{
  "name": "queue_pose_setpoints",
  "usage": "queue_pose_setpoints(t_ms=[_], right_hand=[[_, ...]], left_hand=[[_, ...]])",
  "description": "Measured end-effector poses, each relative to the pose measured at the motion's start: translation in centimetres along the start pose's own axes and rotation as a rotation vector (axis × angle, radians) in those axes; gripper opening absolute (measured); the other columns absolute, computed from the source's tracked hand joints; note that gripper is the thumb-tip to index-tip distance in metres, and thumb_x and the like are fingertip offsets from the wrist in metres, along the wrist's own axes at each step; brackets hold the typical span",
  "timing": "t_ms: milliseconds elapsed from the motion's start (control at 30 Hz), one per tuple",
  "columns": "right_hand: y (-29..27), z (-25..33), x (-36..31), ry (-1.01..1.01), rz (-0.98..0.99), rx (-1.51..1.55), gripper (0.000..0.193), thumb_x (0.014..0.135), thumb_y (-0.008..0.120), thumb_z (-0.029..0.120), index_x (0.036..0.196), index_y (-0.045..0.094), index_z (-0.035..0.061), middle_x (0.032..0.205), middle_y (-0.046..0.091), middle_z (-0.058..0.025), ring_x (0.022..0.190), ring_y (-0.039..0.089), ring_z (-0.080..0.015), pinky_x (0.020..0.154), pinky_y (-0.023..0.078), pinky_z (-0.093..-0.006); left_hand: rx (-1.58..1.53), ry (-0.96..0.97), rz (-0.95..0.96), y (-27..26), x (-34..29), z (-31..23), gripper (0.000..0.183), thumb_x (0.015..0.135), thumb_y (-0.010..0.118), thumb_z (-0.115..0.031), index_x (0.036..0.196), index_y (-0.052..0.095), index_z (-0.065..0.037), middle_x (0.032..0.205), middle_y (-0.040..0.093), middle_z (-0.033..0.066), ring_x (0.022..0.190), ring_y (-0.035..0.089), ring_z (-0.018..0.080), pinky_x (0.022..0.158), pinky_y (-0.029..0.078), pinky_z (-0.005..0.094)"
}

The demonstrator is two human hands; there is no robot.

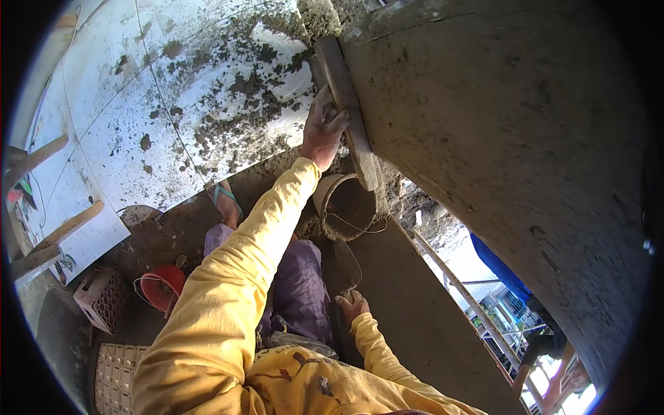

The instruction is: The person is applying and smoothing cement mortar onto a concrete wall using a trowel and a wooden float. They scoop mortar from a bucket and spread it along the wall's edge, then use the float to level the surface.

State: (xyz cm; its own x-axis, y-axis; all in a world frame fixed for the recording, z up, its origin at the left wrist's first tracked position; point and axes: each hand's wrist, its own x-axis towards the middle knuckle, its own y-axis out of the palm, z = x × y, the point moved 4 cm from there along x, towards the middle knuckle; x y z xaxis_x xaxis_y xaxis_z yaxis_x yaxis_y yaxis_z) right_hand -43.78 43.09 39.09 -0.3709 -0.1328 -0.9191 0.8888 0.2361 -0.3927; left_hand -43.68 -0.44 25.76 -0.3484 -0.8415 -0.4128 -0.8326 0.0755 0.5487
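Note:
My left arm, in a yellow sleeve, stretches up and forward. Its hand [324, 131] grips the edge of a long wooden board [349, 111], which lies along the foot of a grey plastered wall [484, 117]. Low in the middle, my right hand [352, 306] is closed round the handle of a trowel [346, 265], its blade pointing away from me. A mortar-caked bucket [324, 197] with a thin wire handle stands just beyond the blade, below the board's near end. The handle itself is mostly hidden by my fingers.
White sheeting [166, 90] spattered with mortar spreads over the upper left. At lower left are a red bucket [164, 285], a plastic crate [102, 299] and a second crate [114, 373]. Wooden bars [470, 301] run along the right, where another person's arm [557, 377] shows.

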Motion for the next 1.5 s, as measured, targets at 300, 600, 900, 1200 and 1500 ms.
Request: queue_pose_setpoints(t_ms=[300,600,900,1200,1500], right_hand=[[0.1,-1.3,-0.8,-0.065,-0.036,0.028,0.052,0.084,0.07,0.046,0.11,0.067,0.0021,0.111,0.067,-0.0236,0.108,0.062,-0.0416,0.092,0.049,-0.0448],[2.1,-4.6,-0.8,-0.008,-0.032,0.08,0.065,0.083,0.07,0.051,0.123,0.062,0.0002,0.124,0.063,-0.0242,0.12,0.057,-0.0403,0.102,0.045,-0.0422],[1.9,-2.1,-3.0,0.069,-0.082,0.152,0.077,0.077,0.076,0.051,0.128,0.059,-0.0033,0.128,0.06,-0.0281,0.122,0.057,-0.0398,0.101,0.047,-0.042],[4.8,6.0,1.2,-0.52,0.095,-1.039,0.045,0.097,0.053,0.035,0.131,0.054,0.0061,0.138,0.057,-0.0114,0.129,0.05,-0.03,0.111,0.035,-0.0383],[12.6,23.8,16.5,-0.498,-0.021,-0.292,0.041,0.09,0.06,0.038,0.123,0.06,0.0135,0.122,0.062,-0.0099,0.114,0.06,-0.0319,0.093,0.052,-0.0405]], left_hand=[[-0.028,0.096,0.066,4.9,-4.8,-6.1,0.071,0.092,0.063,0.0,0.152,0.027,-0.01,0.134,0.047,0.014,0.118,0.053,0.0226,0.1,0.049,0.0362],[0.008,0.149,0.147,10.2,-9.9,-12.1,0.074,0.092,0.064,-0.004,0.153,0.024,-0.015,0.141,0.045,0.0106,0.124,0.051,0.023,0.101,0.047,0.037],[0.095,0.225,0.325,19.7,-20.9,-22.1,0.074,0.094,0.064,-0.006,0.153,0.02,-0.005,0.139,0.043,0.0148,0.122,0.052,0.023,0.102,0.048,0.0363],[0.413,0.025,0.165,3.9,-22.2,-20.7,0.074,0.09,0.063,-0.013,0.152,0.022,-0.004,0.131,0.051,0.0149,0.115,0.057,0.0207,0.096,0.05,0.0339],[0.685,-0.024,-0.352,-25.0,-24.5,-26.5,0.066,0.096,0.057,-0.008,0.152,0.022,-0.004,0.13,0.047,0.0165,0.112,0.054,0.0192,0.093,0.048,0.0313]])
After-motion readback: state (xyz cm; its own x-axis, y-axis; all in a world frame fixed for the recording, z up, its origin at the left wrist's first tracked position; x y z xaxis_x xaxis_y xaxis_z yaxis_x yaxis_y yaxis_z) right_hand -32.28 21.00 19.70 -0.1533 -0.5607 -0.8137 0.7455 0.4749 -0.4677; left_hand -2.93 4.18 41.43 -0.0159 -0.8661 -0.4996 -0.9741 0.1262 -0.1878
